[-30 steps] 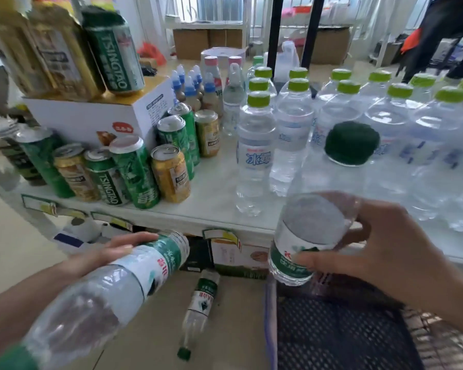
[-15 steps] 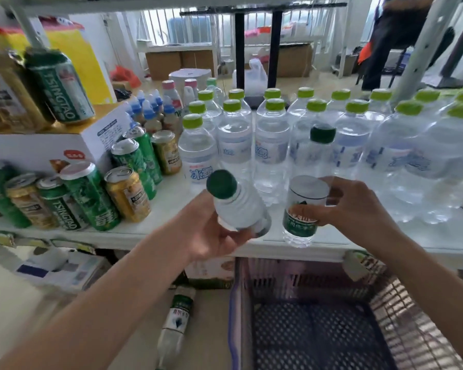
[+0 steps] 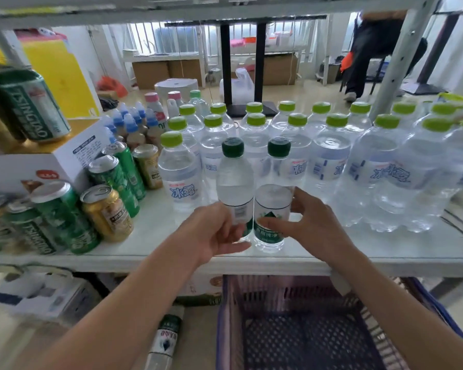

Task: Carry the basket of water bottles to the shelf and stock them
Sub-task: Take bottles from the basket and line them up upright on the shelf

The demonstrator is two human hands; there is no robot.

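On the shelf (image 3: 332,252), two upright bottles (image 3: 235,188), one per grip.

Cans: green Tsingtao beer cans (image 3: 64,217) beside gold cans (image 3: 108,213)
Box: white carton (image 3: 64,161), 1 Tsingtao can (image 3: 30,105) on top
Background: cardboard boxes (image 3: 169,72)

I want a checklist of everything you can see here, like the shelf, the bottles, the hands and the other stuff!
Surface: white shelf, crowded, with a bare strip along the front.
Job's things: two dark-capped bottles, the left bottle and the right bottle, upright side by side at the front; purple basket below, no bottles seen inside; one more bottle lying on the floor.
Clutter: lime-capped bottles, green and gold cans, white box.
Hands: left hand grips the left bottle; right hand grips the right bottle.
Cables: nothing seen.
Surroundings: cardboard boxes, a person behind.
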